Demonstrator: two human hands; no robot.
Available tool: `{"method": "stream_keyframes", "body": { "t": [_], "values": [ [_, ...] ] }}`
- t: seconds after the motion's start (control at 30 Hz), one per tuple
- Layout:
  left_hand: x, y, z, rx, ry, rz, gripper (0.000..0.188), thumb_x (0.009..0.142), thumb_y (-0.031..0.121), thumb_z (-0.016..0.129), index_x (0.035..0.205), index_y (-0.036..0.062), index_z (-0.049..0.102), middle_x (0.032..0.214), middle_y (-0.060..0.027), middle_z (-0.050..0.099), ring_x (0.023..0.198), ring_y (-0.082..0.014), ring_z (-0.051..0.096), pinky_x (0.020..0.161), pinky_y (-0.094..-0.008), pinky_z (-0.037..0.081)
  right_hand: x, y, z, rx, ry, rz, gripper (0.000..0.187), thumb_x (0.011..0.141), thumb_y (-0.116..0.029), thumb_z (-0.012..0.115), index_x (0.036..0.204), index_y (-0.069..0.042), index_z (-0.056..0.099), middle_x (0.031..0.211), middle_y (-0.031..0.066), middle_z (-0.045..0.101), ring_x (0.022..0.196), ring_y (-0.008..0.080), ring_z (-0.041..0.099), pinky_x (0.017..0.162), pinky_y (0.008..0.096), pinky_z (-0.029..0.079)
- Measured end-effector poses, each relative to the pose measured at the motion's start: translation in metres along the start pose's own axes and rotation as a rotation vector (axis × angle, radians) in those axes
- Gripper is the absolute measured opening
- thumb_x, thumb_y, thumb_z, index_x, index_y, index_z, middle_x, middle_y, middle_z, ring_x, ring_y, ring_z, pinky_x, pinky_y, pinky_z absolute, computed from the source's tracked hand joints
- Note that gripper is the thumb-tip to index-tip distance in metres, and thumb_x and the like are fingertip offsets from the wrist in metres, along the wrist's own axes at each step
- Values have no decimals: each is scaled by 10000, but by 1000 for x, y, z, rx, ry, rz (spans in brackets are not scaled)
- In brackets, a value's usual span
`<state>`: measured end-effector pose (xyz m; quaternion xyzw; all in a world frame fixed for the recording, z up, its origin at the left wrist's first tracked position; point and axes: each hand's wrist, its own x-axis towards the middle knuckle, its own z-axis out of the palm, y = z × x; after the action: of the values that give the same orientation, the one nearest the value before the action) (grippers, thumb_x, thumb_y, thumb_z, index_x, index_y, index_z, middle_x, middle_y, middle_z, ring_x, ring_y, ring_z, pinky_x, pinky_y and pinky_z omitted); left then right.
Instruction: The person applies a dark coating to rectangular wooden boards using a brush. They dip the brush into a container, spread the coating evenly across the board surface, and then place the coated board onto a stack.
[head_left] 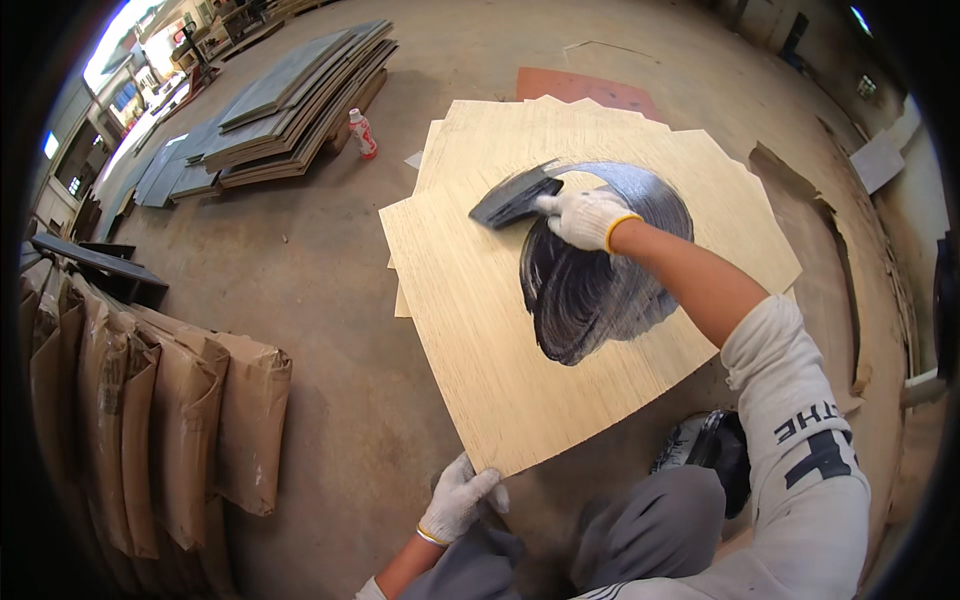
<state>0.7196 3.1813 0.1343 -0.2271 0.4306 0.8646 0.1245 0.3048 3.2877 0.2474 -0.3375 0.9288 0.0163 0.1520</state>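
My right hand (583,218), in a white knit glove with a yellow cuff, is closed on a wide dark spreader (515,196). Its blade rests on the top wooden sheet (480,330), near the far edge. A swirled patch of glossy black paste (600,300) covers the middle of that sheet, reaching up to the spreader. Down at the sheet's near corner, my gloved left hand (460,500) pinches the edge, thumb on top; its other fingers are partly hidden. Several similar pale sheets (540,125) lie fanned out underneath.
Brown paper-wrapped packages (190,430) stand at left. Stacked grey boards (290,100) lie far left, with a red and white bottle (362,134) beside them. A reddish board (590,88) lies behind the sheets. By my right knee is a black, smeared object (722,455), partly hidden.
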Motion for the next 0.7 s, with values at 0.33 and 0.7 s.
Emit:
{"method": "stream_keyframes", "body": {
  "t": [0.33,0.7],
  "values": [
    [20,-5,15,48,-88,9,469,998,164,630,1387,-33,457,1153,-192,697,653,-184,655,585,-292,536,56,147,-4,-134,164,191,419,962,-236,525,1356,-174,655,1281,199,692,1178,386,668,1021,485,505],
    [16,1,11,96,-93,43,391,1019,127,591,1347,-45,466,1112,-141,668,666,-169,647,612,-312,562,90,11,8,-130,102,90,348,918,-116,559,1205,-73,750,1221,210,721,1129,387,705,928,495,569]
  ]
}}
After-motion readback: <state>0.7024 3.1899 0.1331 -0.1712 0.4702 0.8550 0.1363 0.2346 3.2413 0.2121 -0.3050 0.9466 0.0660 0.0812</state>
